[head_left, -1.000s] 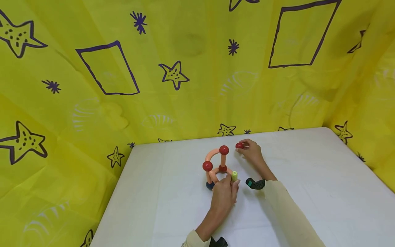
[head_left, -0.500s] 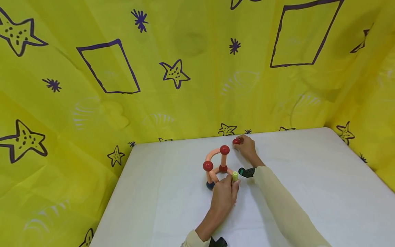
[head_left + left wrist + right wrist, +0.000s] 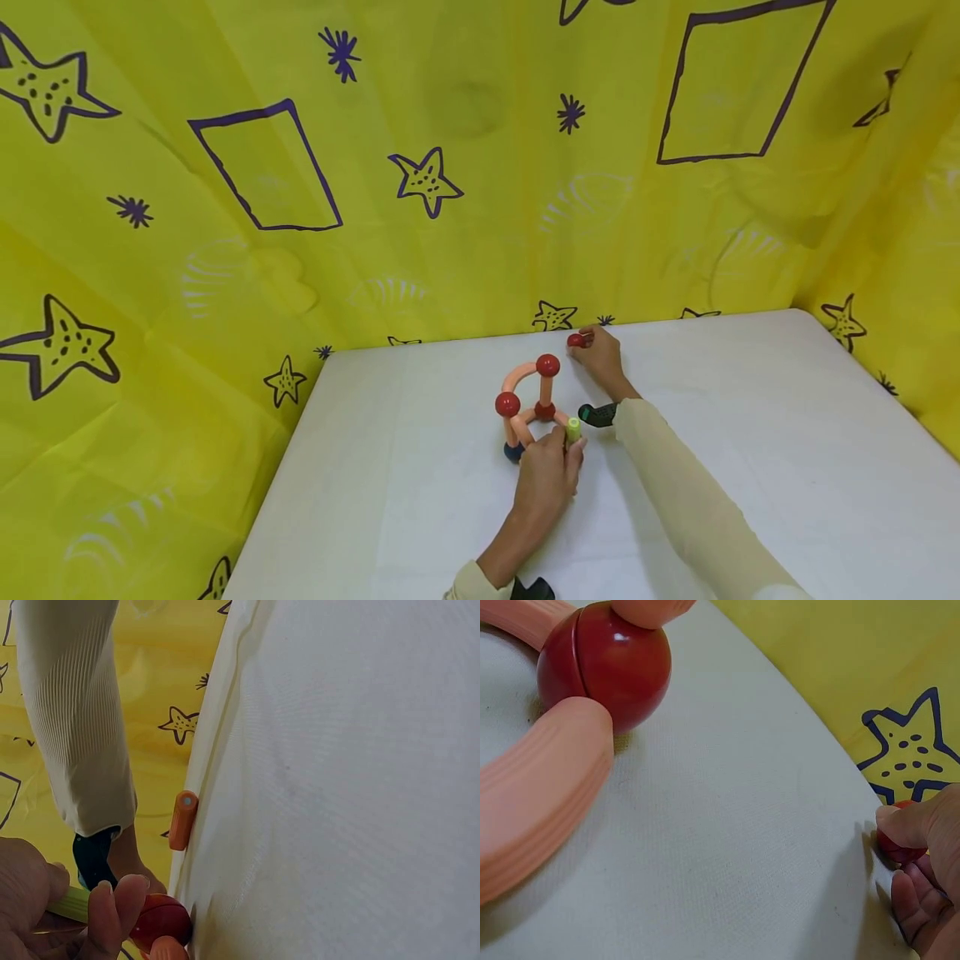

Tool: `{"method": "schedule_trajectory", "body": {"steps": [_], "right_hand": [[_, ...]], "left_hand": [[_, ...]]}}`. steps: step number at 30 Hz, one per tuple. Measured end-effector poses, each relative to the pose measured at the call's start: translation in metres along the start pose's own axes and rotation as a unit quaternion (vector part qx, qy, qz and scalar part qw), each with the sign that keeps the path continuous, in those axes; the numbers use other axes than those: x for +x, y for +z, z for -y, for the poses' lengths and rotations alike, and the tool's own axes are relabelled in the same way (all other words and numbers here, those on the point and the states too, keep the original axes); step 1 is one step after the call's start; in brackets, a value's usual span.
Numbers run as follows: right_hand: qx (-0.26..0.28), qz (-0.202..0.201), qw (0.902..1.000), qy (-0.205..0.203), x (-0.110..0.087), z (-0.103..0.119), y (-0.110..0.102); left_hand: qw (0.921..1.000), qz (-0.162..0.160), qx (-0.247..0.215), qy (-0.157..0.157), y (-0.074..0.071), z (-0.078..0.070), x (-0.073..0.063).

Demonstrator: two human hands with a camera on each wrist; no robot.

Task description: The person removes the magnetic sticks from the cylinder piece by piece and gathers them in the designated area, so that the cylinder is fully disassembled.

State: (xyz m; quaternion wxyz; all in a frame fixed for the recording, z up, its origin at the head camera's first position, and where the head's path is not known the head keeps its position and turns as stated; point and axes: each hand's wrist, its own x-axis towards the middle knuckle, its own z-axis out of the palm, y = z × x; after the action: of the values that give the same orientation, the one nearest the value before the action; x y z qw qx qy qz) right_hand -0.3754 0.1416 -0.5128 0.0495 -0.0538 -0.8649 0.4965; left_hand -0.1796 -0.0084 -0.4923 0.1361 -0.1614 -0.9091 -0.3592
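Note:
A small frame of peach sticks (image 3: 547, 389) and red balls (image 3: 507, 404) stands mid-table, with a dark blue ball (image 3: 513, 452) at its base. My left hand (image 3: 546, 475) grips a yellow-green stick (image 3: 573, 429) upright at the frame's near right side; the stick's lower part is hidden by the fingers. Behind the frame, close to the table's back edge, my right hand (image 3: 602, 354) pinches a loose red ball (image 3: 576, 341). The right wrist view shows thumb and fingers about that ball (image 3: 900, 840), low over the white cloth.
A white cloth covers the table (image 3: 750, 433). Yellow sheeting (image 3: 480, 250) with drawn stars hangs right behind it and along both sides. In the left wrist view an orange stick (image 3: 183, 820) shows near the table's edge.
My right hand has moved left and toward the back edge with the red ball, then nearly stopped. My left hand and the frame have stayed in place.

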Motion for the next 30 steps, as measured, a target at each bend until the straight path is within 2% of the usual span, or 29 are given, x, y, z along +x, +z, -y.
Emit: {"method": "schedule_trajectory", "body": {"steps": [10, 15, 19, 23, 27, 30], "right_hand": [[0.005, 0.018, 0.9997, 0.012, 0.001, 0.002, 0.000], [0.008, 0.012, 0.9999, 0.004, -0.004, 0.005, -0.007], [0.037, -0.009, 0.9990, 0.022, -0.005, 0.010, -0.014], [0.060, -0.057, 0.9961, 0.031, -0.010, 0.021, -0.024], [0.088, -0.110, 0.9898, 0.020, -0.025, 0.036, -0.036], [0.111, -0.130, 0.9853, 0.003, -0.040, 0.046, -0.044]], "left_hand": [[0.9999, -0.004, 0.014, 0.003, -0.002, 0.000, 0.001], [1.0000, -0.003, -0.003, 0.004, -0.001, 0.000, 0.000], [0.9996, 0.005, -0.026, -0.005, 0.000, 0.000, 0.000], [0.9997, 0.005, -0.022, -0.009, 0.002, 0.000, 0.000], [0.9999, 0.005, -0.011, -0.011, 0.003, 0.002, 0.000], [0.9998, 0.006, -0.013, -0.013, 0.001, 0.002, 0.000]]}}
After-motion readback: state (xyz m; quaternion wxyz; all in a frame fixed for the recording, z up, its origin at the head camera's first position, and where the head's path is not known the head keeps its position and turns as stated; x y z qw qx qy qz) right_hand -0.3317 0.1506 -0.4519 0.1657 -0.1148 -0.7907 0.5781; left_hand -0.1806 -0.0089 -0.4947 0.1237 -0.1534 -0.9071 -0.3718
